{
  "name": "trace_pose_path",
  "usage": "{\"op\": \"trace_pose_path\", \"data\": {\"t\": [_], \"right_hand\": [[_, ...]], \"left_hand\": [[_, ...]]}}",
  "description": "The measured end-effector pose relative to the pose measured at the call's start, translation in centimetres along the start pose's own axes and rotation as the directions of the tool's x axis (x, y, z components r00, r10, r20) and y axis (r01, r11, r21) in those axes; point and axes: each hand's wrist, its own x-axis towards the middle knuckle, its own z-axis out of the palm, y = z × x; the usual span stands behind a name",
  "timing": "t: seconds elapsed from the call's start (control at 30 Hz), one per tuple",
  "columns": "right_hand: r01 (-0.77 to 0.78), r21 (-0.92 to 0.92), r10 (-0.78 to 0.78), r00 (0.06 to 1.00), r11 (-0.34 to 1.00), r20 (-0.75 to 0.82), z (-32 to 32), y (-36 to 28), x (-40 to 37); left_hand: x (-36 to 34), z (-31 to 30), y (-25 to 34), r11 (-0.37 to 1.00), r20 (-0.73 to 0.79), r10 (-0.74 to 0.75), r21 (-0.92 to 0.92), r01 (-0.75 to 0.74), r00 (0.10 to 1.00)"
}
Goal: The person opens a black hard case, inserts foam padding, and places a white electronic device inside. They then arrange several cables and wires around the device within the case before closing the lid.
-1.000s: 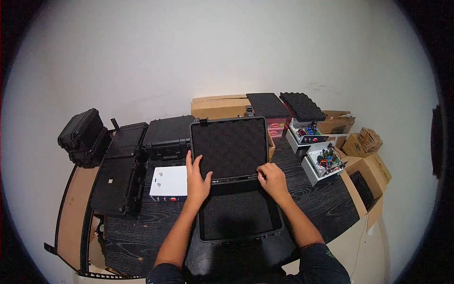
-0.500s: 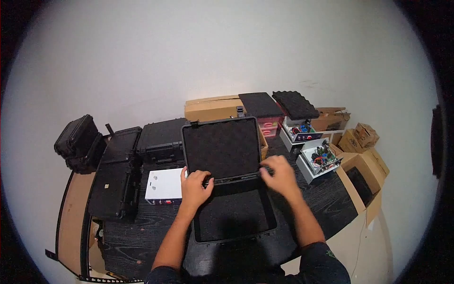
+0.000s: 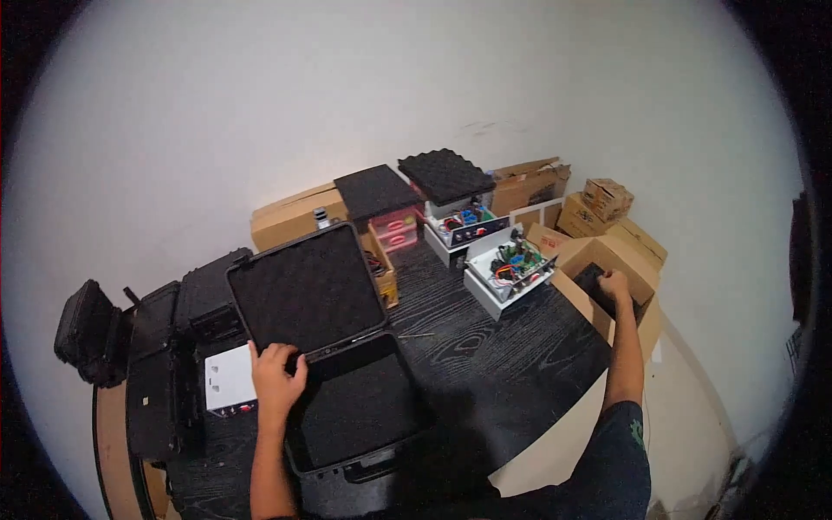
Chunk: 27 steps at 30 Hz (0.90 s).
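An open black case (image 3: 357, 407) with dark foam in its raised lid (image 3: 305, 286) lies on the black table. My left hand (image 3: 277, 381) rests at the lid's lower left corner by the hinge, fingers curled; whether they grip the edge is unclear. To the right, my right hand (image 3: 617, 290) reaches into an open cardboard box (image 3: 652, 299), its fingers closed at the edge of a dark foam piece (image 3: 594, 282) inside. A white device (image 3: 230, 380) sits left of my left hand.
Two white enclosures with exposed circuits (image 3: 507, 269) (image 3: 459, 230) stand at the back right of the table (image 3: 485, 364). Several black cases (image 3: 160, 381) line the left. Behind are a pink drawer unit (image 3: 397, 227), wavy foam (image 3: 446, 175) and cardboard boxes (image 3: 585, 212).
The view has turned right. My right hand has left the open case's hinge side and reached into the cardboard box. My left hand has stayed at the case.
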Motion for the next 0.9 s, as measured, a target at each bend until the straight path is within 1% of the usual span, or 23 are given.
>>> {"op": "trace_pose_path", "data": {"t": [0.07, 0.17, 0.27, 0.3, 0.33, 0.37, 0.4, 0.47, 0.57, 0.6, 0.67, 0.7, 0.73, 0.8, 0.83, 0.87, 0.9], "right_hand": [[-0.051, -0.114, 0.068, 0.986, 0.992, 0.149, 1.6, 3.5, 0.8], [-0.143, -0.247, 0.195, 0.960, 0.958, 0.200, 5.7, 8.8, 3.3], [-0.082, -0.257, 0.190, 0.880, 0.963, 0.435, 5.4, 9.5, 2.5], [-0.205, -0.140, 0.248, 0.781, 0.969, 0.573, 8.9, 13.7, 4.5], [-0.362, -0.061, 0.300, 0.652, 0.930, 0.697, 12.1, 17.5, 6.3], [-0.514, -0.039, 0.339, 0.506, 0.857, 0.793, 15.5, 21.6, 8.4], [-0.475, -0.068, 0.353, 0.543, 0.877, 0.762, 12.9, 19.1, 5.9], [-0.469, -0.066, 0.364, 0.583, 0.881, 0.726, 10.3, 15.8, 3.4], [-0.479, -0.004, 0.350, 0.634, 0.878, 0.689, 7.4, 12.4, 1.1], [-0.459, 0.012, 0.332, 0.661, 0.888, 0.673, 6.3, 11.3, 0.6], [-0.334, -0.012, 0.260, 0.711, 0.942, 0.653, 4.2, 8.9, -0.2], [-0.161, -0.089, 0.179, 0.724, 0.983, 0.667, 3.2, 8.0, 0.1], [0.018, -0.161, 0.096, 0.731, 0.987, 0.675, 2.5, 7.5, 0.7], [0.067, -0.250, 0.091, 0.815, 0.966, 0.572, 2.5, 7.5, 0.9], [-0.064, -0.251, 0.171, 0.885, 0.966, 0.433, 4.4, 9.6, 2.5], [-0.192, -0.230, 0.254, 0.925, 0.954, 0.284, 5.7, 11.2, 3.7], [-0.244, -0.231, 0.302, 0.916, 0.942, 0.266, 6.1, 12.0, 4.0]], "left_hand": [[0.0, 0.0, 0.3, 1.000, 0.010, 0.011, 0.026, -0.011, 1.000], [0.1, 0.0, 0.6, 0.997, 0.041, 0.010, 0.077, -0.013, 0.999], [0.1, 0.2, 0.6, 0.992, 0.062, 0.029, 0.118, -0.036, 0.998], [0.1, 0.2, 0.7, 0.991, 0.074, 0.023, 0.128, -0.032, 0.997], [0.2, 0.1, 0.9, 0.990, 0.083, 0.018, 0.136, -0.029, 0.996], [0.3, 0.0, 1.1, 0.989, 0.094, 0.013, 0.144, -0.026, 0.995], [0.3, 0.0, 1.3, 0.989, 0.101, 0.007, 0.144, -0.021, 0.995], [0.4, -0.1, 1.4, 0.989, 0.113, -0.008, 0.147, -0.009, 0.994], [0.3, 0.2, 1.1, 0.988, 0.111, 0.004, 0.152, -0.021, 0.994], [0.3, 0.2, 1.0, 0.988, 0.115, 0.001, 0.151, -0.018, 0.993], [0.3, 0.2, 1.0, 0.989, 0.123, -0.004, 0.148, -0.014, 0.992], [0.4, 0.3, 0.9, 0.989, 0.120, 0.001, 0.148, -0.019, 0.993], [0.3, 0.3, 0.8, 0.989, 0.117, 0.006, 0.147, -0.023, 0.993], [0.2, 0.3, 0.7, 0.989, 0.114, 0.013, 0.147, -0.030, 0.993], [0.2, 0.4, 0.7, 0.989, 0.108, 0.016, 0.147, -0.032, 0.994], [0.2, 0.4, 0.7, 0.989, 0.101, 0.018, 0.147, -0.033, 0.995], [0.2, 0.4, 0.7, 0.990, 0.101, 0.020, 0.139, -0.034, 0.995]]}}
